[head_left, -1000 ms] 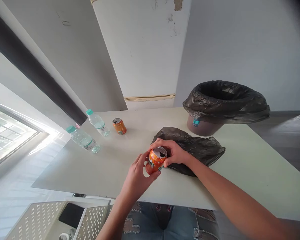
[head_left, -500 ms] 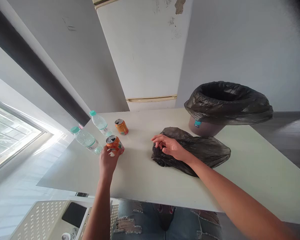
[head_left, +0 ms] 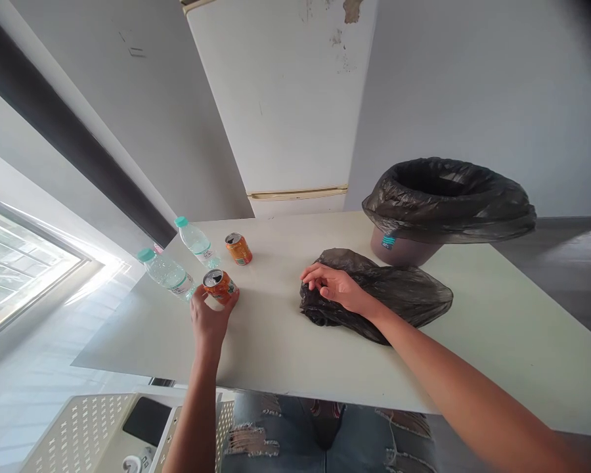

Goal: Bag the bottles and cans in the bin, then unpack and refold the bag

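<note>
My left hand (head_left: 211, 323) has its thumb and fingers around an orange drink can (head_left: 220, 287), which is upright on the white table with its opened top showing. Behind it stands a second orange can (head_left: 239, 249), apart from my hand. Two clear water bottles with green caps, the nearer bottle (head_left: 167, 274) and the farther bottle (head_left: 197, 242), stand just left of the cans. My right hand (head_left: 337, 289) is over the left part of a crumpled black plastic bag (head_left: 408, 295), fingers loosely bent and apart, holding nothing; whether it touches the bag is unclear.
A brown bin (head_left: 404, 249) lined with a black bag stands at the table's (head_left: 276, 348) back right. Behind the table is a white fridge (head_left: 285, 98). Below the front left edge, a beige perforated stand (head_left: 83, 427) holds a dark phone-like slab (head_left: 146, 421).
My left hand has shifted the orange can slightly left and a little nearer to me. The right hand stays over the black bag, almost unmoved.
</note>
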The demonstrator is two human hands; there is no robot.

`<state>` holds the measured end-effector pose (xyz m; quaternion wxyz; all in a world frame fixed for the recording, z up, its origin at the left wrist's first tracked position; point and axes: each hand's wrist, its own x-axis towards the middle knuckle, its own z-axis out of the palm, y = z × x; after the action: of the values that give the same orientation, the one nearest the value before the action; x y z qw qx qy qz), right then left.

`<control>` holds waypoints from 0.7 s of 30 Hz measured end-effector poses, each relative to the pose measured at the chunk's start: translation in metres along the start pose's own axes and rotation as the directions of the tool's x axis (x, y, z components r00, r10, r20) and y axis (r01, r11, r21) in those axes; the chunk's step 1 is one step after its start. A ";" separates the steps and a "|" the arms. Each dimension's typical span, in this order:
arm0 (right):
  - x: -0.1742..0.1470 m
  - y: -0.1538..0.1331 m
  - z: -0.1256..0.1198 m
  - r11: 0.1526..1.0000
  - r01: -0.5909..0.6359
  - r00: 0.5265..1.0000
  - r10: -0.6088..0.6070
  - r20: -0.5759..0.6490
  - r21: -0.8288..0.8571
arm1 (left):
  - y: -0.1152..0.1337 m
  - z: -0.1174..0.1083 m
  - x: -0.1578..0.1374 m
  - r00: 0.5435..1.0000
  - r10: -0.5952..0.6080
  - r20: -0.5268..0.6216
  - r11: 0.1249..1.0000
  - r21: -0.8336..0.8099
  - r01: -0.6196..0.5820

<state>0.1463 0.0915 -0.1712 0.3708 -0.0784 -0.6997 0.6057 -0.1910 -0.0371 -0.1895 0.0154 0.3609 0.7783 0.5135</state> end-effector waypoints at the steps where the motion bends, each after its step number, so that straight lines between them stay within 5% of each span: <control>1: 0.000 -0.002 0.000 1.000 0.003 1.000 -0.003 -0.007 0.000 | 0.002 0.000 -0.009 0.997 0.050 -0.061 0.998 0.028 -0.048; 4: -0.001 -0.005 0.000 0.999 -0.001 1.000 0.001 -0.013 -0.041 | 0.013 -0.001 -0.046 0.973 0.209 -0.101 0.971 0.138 -0.194; 7: -0.002 -0.007 0.000 0.994 -0.020 1.000 0.021 0.007 -0.103 | 0.026 0.000 -0.087 0.928 0.243 0.283 0.929 0.206 -0.306; 10: -0.001 -0.010 0.001 0.990 -0.022 1.000 0.025 0.017 -0.137 | 0.034 0.003 -0.113 0.759 0.214 0.615 0.874 0.227 -0.430; 12: 0.000 -0.014 0.003 0.986 -0.002 1.000 0.006 0.021 -0.164 | 0.037 0.005 -0.120 0.724 0.192 0.662 0.837 0.275 -0.473; 16: 0.004 -0.024 0.009 0.952 0.085 0.993 -0.057 0.104 -0.293 | 0.042 0.007 -0.119 0.728 0.164 0.666 0.791 0.353 -0.500; 21: 0.015 -0.049 0.043 0.721 0.223 0.938 0.023 0.345 -0.656 | 0.047 0.006 -0.117 0.693 0.167 0.701 0.765 0.352 -0.540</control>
<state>0.1255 0.0535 -0.1199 0.2260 -0.0692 -0.9284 0.2869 -0.0764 -0.0903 -0.1951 0.0713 0.6500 0.7476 0.1164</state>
